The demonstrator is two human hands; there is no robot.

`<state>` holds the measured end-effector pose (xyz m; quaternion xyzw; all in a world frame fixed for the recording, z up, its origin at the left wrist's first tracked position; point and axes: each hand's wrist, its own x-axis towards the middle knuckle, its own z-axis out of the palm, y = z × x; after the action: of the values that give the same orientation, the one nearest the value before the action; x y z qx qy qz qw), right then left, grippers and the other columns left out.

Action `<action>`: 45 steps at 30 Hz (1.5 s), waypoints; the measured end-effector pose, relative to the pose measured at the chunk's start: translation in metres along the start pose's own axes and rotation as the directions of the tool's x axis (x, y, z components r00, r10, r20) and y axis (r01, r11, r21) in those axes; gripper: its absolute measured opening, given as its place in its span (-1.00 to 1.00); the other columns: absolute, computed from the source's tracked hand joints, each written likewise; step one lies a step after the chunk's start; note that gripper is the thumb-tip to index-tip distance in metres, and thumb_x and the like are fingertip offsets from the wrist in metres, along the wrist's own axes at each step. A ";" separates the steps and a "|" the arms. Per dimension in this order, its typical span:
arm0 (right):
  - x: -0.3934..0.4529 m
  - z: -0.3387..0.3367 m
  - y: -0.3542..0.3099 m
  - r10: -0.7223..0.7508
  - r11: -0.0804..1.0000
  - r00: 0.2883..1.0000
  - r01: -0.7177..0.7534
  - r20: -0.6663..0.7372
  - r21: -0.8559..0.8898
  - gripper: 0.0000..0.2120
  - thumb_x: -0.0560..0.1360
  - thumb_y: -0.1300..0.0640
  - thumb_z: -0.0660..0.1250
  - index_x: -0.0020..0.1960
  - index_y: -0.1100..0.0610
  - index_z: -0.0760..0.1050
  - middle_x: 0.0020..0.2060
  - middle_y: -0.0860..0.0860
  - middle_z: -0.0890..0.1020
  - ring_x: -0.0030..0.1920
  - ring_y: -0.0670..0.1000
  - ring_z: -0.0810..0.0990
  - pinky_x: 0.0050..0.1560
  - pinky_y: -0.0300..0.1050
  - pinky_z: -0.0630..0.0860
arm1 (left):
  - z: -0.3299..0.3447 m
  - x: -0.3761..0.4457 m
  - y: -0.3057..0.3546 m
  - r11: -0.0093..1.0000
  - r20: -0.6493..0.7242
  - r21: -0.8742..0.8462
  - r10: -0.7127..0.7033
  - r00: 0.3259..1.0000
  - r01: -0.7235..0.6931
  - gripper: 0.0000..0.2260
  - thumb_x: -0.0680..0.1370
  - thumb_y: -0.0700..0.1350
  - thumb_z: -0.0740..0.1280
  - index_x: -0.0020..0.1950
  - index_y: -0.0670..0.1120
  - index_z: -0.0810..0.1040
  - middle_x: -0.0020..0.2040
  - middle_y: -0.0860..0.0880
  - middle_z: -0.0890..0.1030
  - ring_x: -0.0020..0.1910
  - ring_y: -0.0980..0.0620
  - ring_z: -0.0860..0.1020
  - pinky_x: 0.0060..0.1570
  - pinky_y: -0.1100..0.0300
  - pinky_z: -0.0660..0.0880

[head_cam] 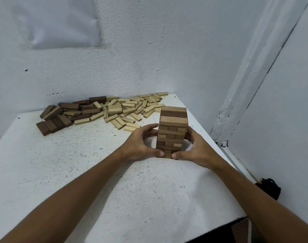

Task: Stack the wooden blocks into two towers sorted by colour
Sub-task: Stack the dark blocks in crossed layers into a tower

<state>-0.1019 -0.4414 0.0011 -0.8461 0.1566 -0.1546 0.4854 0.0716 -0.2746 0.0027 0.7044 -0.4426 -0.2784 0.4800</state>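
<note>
White speckled table [79,163]: under both forearms. Loose wooden blocks [114,109]: scattered heap beyond the left hand, pale ones mid-heap, dark ones at its far left. Block tower [172,132]: upright between the hands, mixed light and dark layers. Left hand [141,144]: fingers curved against tower's left side, thumb at base. Right hand [193,149]: likewise cupping the right side.

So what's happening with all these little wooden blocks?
A person steadies a block tower on the white table, left hand and right hand cupping its sides near the base. The tower mixes light and dark blocks. Loose light blocks and dark blocks lie heaped by the wall.
</note>
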 end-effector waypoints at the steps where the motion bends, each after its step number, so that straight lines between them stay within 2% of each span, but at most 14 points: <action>1: 0.000 0.000 0.000 0.002 1.000 1.000 -0.002 -0.001 -0.004 -0.02 0.18 -0.10 0.64 0.49 -0.05 0.25 0.29 -0.10 0.54 0.33 -0.08 0.48 0.36 0.11 0.45 | 0.000 0.000 0.000 1.000 -0.001 0.004 -0.002 1.000 0.002 -0.11 0.20 -0.23 0.66 0.46 -0.22 0.35 0.22 -0.01 0.62 0.26 0.13 0.55 0.32 0.15 0.46; 5: -0.001 -0.001 0.001 -0.002 1.000 1.000 0.002 -0.002 -0.021 -0.08 0.22 0.01 0.65 0.47 -0.07 0.27 0.27 -0.15 0.55 0.30 -0.13 0.49 0.36 0.06 0.45 | 0.000 -0.001 0.000 1.000 -0.005 0.011 -0.003 1.000 0.003 -0.16 0.24 -0.28 0.65 0.46 -0.20 0.36 0.23 0.02 0.62 0.26 0.15 0.55 0.32 0.17 0.46; 7: -0.002 -0.001 0.000 0.002 1.000 1.000 -0.002 0.002 -0.025 -0.07 0.22 0.00 0.65 0.48 -0.07 0.26 0.27 -0.13 0.55 0.31 -0.11 0.49 0.36 0.07 0.45 | 0.000 -0.002 0.001 1.000 -0.001 0.010 -0.005 1.000 0.005 -0.14 0.23 -0.26 0.66 0.46 -0.20 0.36 0.24 0.03 0.61 0.27 0.16 0.54 0.34 0.14 0.45; 11: -0.006 -0.003 0.000 0.006 0.999 1.000 -0.004 0.030 -0.053 -0.02 0.20 -0.09 0.65 0.50 -0.11 0.23 0.31 -0.12 0.53 0.36 -0.09 0.45 0.39 0.13 0.40 | -0.001 -0.009 0.000 1.000 -0.011 0.017 -0.009 1.000 0.009 0.02 0.12 -0.01 0.69 0.50 -0.17 0.33 0.32 0.00 0.56 0.32 0.16 0.50 0.37 0.11 0.42; 14: -0.013 -0.006 0.003 0.049 0.995 0.999 -0.047 0.013 -0.092 0.09 0.17 -0.17 0.63 0.55 -0.05 0.15 0.32 -0.14 0.51 0.36 -0.14 0.43 0.41 0.08 0.37 | -0.004 -0.020 -0.001 0.998 -0.018 0.049 -0.025 1.000 0.025 0.06 0.12 0.05 0.70 0.52 -0.12 0.31 0.35 0.00 0.53 0.33 0.20 0.48 0.35 0.23 0.41; 16: -0.023 -0.006 0.004 0.061 0.991 0.998 -0.063 -0.018 -0.114 0.08 0.20 -0.13 0.64 0.56 -0.02 0.14 0.30 -0.12 0.51 0.35 -0.15 0.44 0.42 0.00 0.36 | -0.006 -0.031 0.000 0.996 -0.035 0.082 -0.024 0.999 0.027 0.03 0.14 0.05 0.68 0.52 -0.09 0.30 0.36 0.02 0.53 0.32 0.24 0.47 0.29 0.35 0.39; 18: -0.036 -0.005 0.002 0.076 0.990 0.995 -0.082 -0.058 -0.114 0.02 0.26 -0.03 0.65 0.55 0.01 0.15 0.31 -0.10 0.50 0.35 -0.13 0.44 0.41 -0.10 0.34 | -0.008 -0.043 0.001 0.993 -0.050 0.114 -0.017 0.999 0.022 0.02 0.15 0.08 0.64 0.53 -0.07 0.29 0.35 0.05 0.53 0.33 0.22 0.46 0.26 0.37 0.38; 21: -0.058 -0.001 -0.004 0.072 0.989 0.989 -0.087 -0.127 -0.115 -0.14 0.35 0.05 0.59 0.52 0.06 0.22 0.30 -0.10 0.48 0.31 -0.14 0.45 0.35 -0.19 0.35 | -0.008 -0.062 0.002 0.983 -0.081 0.183 0.010 0.997 0.005 -0.03 0.17 0.13 0.61 0.51 -0.05 0.33 0.32 0.06 0.54 0.31 0.16 0.48 0.29 0.27 0.40; 26: -0.096 0.012 -0.014 -0.020 0.970 0.972 -0.038 -0.235 -0.241 -0.49 0.45 0.11 0.50 0.35 0.12 0.45 0.22 -0.04 0.56 0.21 -0.08 0.52 0.31 -0.11 0.45 | -0.007 -0.094 0.000 0.959 -0.134 0.279 0.094 0.987 -0.053 -0.31 0.34 0.02 0.59 0.41 -0.06 0.45 0.20 0.05 0.60 0.21 0.15 0.55 0.26 0.22 0.48; 28: -0.107 0.019 -0.020 -0.075 0.957 0.973 0.008 -0.220 -0.291 -0.61 0.46 0.14 0.48 0.27 0.12 0.53 0.18 -0.03 0.58 0.16 -0.06 0.55 0.27 -0.08 0.50 | -0.009 -0.108 -0.002 0.944 -0.133 0.321 0.120 0.984 -0.072 -0.42 0.38 0.03 0.57 0.35 -0.05 0.51 0.15 0.08 0.62 0.15 0.24 0.55 0.20 0.28 0.50; 31: -0.113 0.034 -0.032 -0.131 0.940 0.983 0.081 -0.132 -0.333 -0.70 0.47 0.13 0.47 0.19 0.08 0.58 0.16 -0.07 0.58 0.10 -0.11 0.56 0.20 -0.17 0.53 | -0.013 -0.126 -0.003 0.932 -0.137 0.356 0.128 0.982 -0.072 -0.50 0.37 0.11 0.46 0.27 -0.02 0.58 0.11 0.10 0.64 0.10 0.30 0.55 0.13 0.36 0.50; 36: -0.094 0.065 -0.051 -0.220 0.934 0.976 0.207 -0.010 -0.292 -0.71 0.48 0.10 0.43 0.19 0.07 0.59 0.15 -0.08 0.58 0.10 -0.09 0.58 0.13 -0.17 0.57 | -0.034 -0.151 -0.009 0.925 -0.202 0.378 0.112 0.973 -0.027 -0.56 0.40 0.06 0.47 0.23 -0.06 0.61 0.12 0.10 0.63 0.08 0.28 0.55 0.16 0.25 0.53; 42: -0.048 0.110 -0.075 -0.292 0.918 0.952 0.307 0.095 -0.252 -0.71 0.50 0.14 0.40 0.22 0.09 0.57 0.13 -0.09 0.58 0.11 -0.14 0.54 0.08 -0.42 0.45 | -0.073 -0.182 -0.014 0.911 -0.306 0.408 0.070 0.949 0.064 -0.42 0.31 0.27 0.34 0.17 -0.07 0.63 0.04 0.18 0.61 0.03 0.35 0.54 0.07 0.36 0.51; 45: -0.021 0.134 -0.086 -0.303 0.924 0.945 0.322 0.119 -0.205 -0.69 0.50 0.13 0.40 0.24 0.09 0.56 0.17 -0.09 0.57 0.13 -0.11 0.54 0.13 -0.30 0.49 | -0.096 -0.194 -0.020 0.902 -0.377 0.408 0.025 0.926 0.142 -0.44 0.32 0.26 0.37 0.17 -0.07 0.63 0.07 0.15 0.63 0.05 0.25 0.58 0.09 0.31 0.52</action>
<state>-0.0555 -0.2878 0.0097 -0.9149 0.0150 -0.1754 0.3632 0.0692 -0.0574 0.0145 0.8454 -0.3717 -0.0503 0.3802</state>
